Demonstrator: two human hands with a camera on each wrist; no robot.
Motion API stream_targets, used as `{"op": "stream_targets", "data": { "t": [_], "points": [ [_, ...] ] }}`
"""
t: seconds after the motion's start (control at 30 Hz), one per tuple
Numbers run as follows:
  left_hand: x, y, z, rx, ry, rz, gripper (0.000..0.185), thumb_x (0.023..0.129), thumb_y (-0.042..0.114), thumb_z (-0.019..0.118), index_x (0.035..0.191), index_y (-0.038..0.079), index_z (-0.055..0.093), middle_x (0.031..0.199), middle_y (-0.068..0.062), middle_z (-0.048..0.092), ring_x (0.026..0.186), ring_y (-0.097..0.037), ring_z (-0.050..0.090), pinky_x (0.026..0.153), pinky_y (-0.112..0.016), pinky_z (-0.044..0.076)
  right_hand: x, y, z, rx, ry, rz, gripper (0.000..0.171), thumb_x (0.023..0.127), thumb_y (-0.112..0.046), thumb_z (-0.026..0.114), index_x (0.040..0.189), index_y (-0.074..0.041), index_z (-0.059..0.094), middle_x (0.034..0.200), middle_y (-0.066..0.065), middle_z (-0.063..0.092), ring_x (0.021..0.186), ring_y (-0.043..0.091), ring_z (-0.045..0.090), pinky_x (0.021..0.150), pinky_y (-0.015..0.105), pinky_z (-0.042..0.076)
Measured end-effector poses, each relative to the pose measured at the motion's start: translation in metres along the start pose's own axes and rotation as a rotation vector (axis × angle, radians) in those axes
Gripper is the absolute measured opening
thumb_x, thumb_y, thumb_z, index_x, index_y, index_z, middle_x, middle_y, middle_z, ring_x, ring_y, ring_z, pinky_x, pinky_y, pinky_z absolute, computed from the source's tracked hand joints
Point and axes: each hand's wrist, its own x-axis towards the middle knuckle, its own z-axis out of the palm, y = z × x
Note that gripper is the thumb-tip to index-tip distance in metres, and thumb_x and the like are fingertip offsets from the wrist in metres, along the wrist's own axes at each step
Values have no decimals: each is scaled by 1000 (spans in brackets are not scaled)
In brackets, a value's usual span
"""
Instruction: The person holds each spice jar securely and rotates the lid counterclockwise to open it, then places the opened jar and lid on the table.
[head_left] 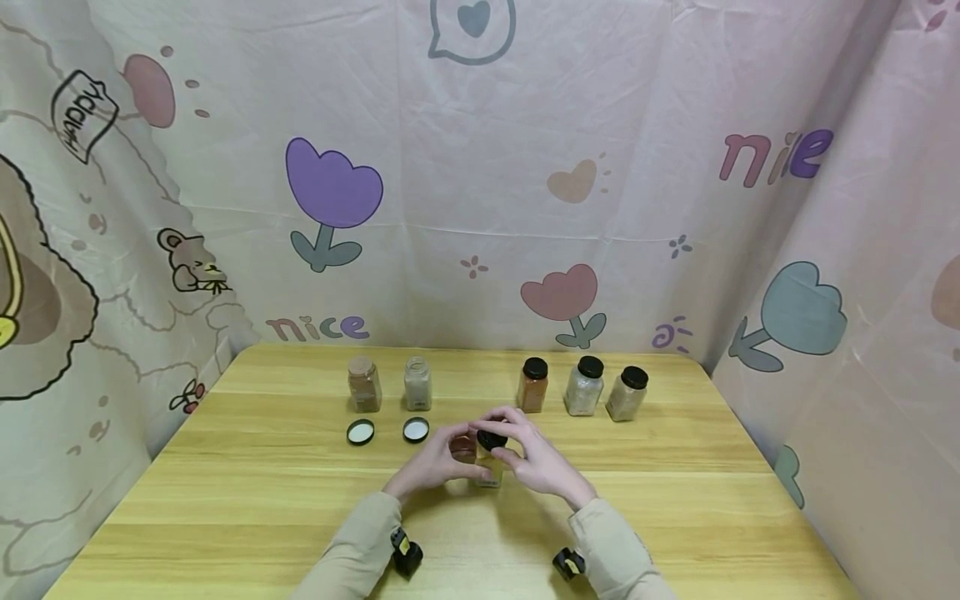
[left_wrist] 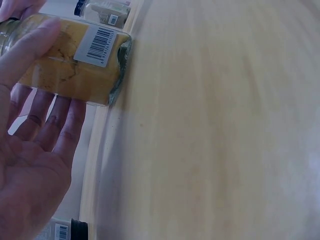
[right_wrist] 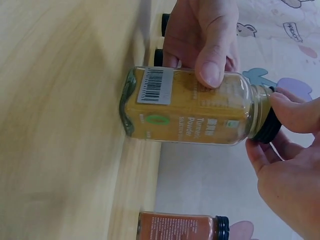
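Observation:
A glass jar of yellow turmeric powder (head_left: pixel 489 475) (left_wrist: pixel 75 65) (right_wrist: pixel 185 107) stands on the wooden table (head_left: pixel 247 500) near the middle. My left hand (head_left: pixel 431 467) (left_wrist: pixel 35 165) grips its body, thumb on the front and fingers behind. A black lid (head_left: pixel 491 438) (right_wrist: pixel 270 125) sits on the jar's neck. My right hand (head_left: pixel 540 462) (right_wrist: pixel 290 170) pinches that lid with curled fingertips. How tightly the lid sits cannot be made out.
At the back left stand two uncapped jars (head_left: pixel 364 383) (head_left: pixel 417 383), with two loose lids (head_left: pixel 360 432) (head_left: pixel 416 429) lying in front of them. Three black-capped jars (head_left: pixel 532 385) (head_left: pixel 584 386) (head_left: pixel 627 393) stand at the back right. Printed cloth walls (head_left: pixel 480 208) enclose the table.

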Motion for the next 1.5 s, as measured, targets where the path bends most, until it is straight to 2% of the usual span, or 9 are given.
{"op": "stream_targets", "data": {
  "t": [0.23,0.43,0.6,0.97,1.23,1.5],
  "points": [
    [1,1,0,-3,-4,-26,48,79,11,85,121,2,64,119,-19,70,106,-11,70,98,-22,56,-3,4,2,76,16,10,50,99,-1,57,146,-15,53,140,8,52,130,25,52,110,43,49],
    [0,2,0,11,5,-60,50,79,14,86,123,6,64,118,-15,72,105,-15,70,96,-21,57,-5,8,7,115,112,-47,43,103,-7,52,146,-4,51,138,14,50,128,20,49,109,29,46],
    [0,2,0,25,18,-71,49,78,15,87,120,7,65,115,-13,72,106,-20,69,96,-21,57,-5,11,8,155,182,-81,42,104,-2,48,146,0,48,137,16,50,127,15,48,109,23,44],
    [-1,3,1,-14,17,-60,50,78,11,87,123,5,64,118,-16,71,109,-22,70,96,-20,57,-7,15,10,245,270,-64,33,103,2,46,136,2,52,135,22,51,122,10,50,106,17,43],
    [0,3,0,-24,16,-60,52,79,12,86,126,4,63,122,-17,70,109,-18,70,98,-22,57,-9,17,10,303,294,-60,33,101,2,51,134,7,51,131,25,50,110,9,54,101,14,48],
    [1,4,-2,-18,32,-75,54,81,13,85,127,-1,60,125,-21,68,113,-27,69,101,-31,57,-11,19,8,364,286,-48,31,99,2,56,128,11,47,129,30,49,110,3,55,101,12,47]
  ]
}}
